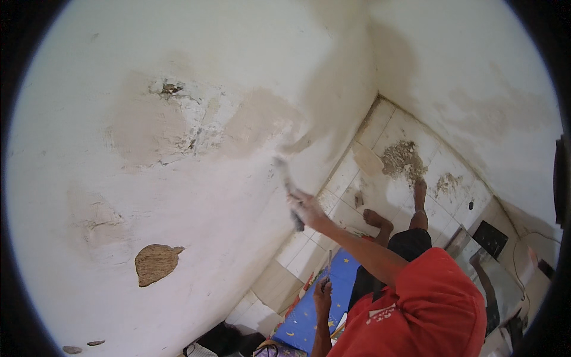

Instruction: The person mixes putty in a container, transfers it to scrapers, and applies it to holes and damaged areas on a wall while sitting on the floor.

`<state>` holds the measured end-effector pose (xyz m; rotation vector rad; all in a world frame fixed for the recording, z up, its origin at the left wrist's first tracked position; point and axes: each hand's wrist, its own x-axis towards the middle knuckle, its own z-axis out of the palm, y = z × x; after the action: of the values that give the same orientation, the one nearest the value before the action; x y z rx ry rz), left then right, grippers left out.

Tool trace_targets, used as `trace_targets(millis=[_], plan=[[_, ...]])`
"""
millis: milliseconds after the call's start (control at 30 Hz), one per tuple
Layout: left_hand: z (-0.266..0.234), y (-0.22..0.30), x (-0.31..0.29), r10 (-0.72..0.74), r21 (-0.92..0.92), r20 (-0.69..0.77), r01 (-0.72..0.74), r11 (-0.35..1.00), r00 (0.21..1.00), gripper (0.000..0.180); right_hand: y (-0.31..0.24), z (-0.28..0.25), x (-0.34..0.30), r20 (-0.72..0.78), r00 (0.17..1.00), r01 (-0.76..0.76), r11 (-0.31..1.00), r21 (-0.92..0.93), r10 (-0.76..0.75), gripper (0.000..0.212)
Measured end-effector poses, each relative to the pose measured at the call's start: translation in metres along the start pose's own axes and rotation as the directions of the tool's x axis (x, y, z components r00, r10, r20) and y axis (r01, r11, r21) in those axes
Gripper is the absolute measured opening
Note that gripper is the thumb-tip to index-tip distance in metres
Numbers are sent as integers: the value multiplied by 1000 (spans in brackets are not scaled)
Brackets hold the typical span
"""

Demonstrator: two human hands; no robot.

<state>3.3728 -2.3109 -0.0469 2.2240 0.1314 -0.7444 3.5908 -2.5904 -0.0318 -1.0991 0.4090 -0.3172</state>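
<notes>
My right hand (307, 209) reaches out to the wall (196, 208), closed round a long, narrow hand tool (286, 177). Motion blurs its pale front part, so its exact kind cannot be told; a black handle end sticks out below my fist. The tool's front is close to the wall, beside a damp beige patch (262, 122); whether it touches cannot be told. Lower down, my left hand (323, 293) is closed in front of my body on a thin, upright stick-like thing (330, 258), most of it hidden by the fingers.
Peeling plaster (199, 122) and a bare brown hole (156, 265) mark the wall. Crumbled debris (402, 159) lies on the tiled floor near my feet. A blue patterned mat (321, 309) is below my left hand. A mirror-like panel (491, 273) and a cable (523, 253) are at right.
</notes>
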Motion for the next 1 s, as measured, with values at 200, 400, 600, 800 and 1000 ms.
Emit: trace_targets(millis=[200, 400, 600, 800, 1000], plan=[[-3, 17, 0, -3, -79, -8, 2, 997, 1000, 28, -52, -51, 81, -234, 953, -14, 800, 600, 192, 20], [3, 1, -1, -27, -11, 18, 27, 1000, 999, 30, -65, 43, 59, -228, 970, 133, 966, 220, -81, 34], [6, 24, 3, 29, -15, -8, -29, 999, 1000, 28, -18, 64, -7, -42, 946, 306, 927, -218, -322, 67], [0, 6, 5, 21, -30, 12, -21, 999, 1000, 29, -60, -10, 52, -82, 985, -128, 961, 244, 152, 36], [7, 4, 9, 21, -76, -9, -22, 997, 1000, 30, -55, 48, 34, -89, 922, 362, 920, -152, -377, 59]])
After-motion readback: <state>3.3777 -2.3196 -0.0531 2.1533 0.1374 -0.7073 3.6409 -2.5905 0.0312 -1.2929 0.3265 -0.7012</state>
